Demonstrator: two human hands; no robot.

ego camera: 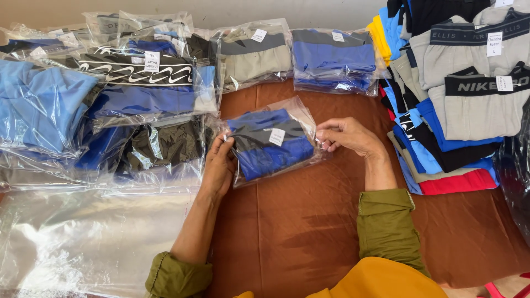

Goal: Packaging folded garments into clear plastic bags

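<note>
**Clear plastic packet held at both ends over a brown cloth**

Clear film wraps a small packet (270,142) of folded blue, grey and black cloth, which lies near the middle of the brown-covered table (309,232), tilted with its right end higher. The left hand (218,165) comes in from below, forearm bare to a rolled olive sleeve (176,276), palm turned down and fingers curled over the packet's left edge, grasping it. The right hand (345,135) reaches in from the right, wrist bent, with thumb and fingertips pinched on the packet's upper right corner of film. A small white square label (276,137) sits on the packet's front, about midway.

To the left lie larger bagged bundles (138,88) in blue, black and white, overlapping one another, each with a white tag near its top. Just below them, flat empty clear bags (83,243) spread over the table's left part. Behind the held packet, 2 more sealed packs stand side by side: 1 grey and beige (254,55), 1 blue and grey (334,58), both with small white stickers at the upper edge. At the right, unbagged folded garments (458,99) are stacked in overlapping rows, grey and beige on top, blue, black and red below, with white paper tags on the top pieces.
</note>
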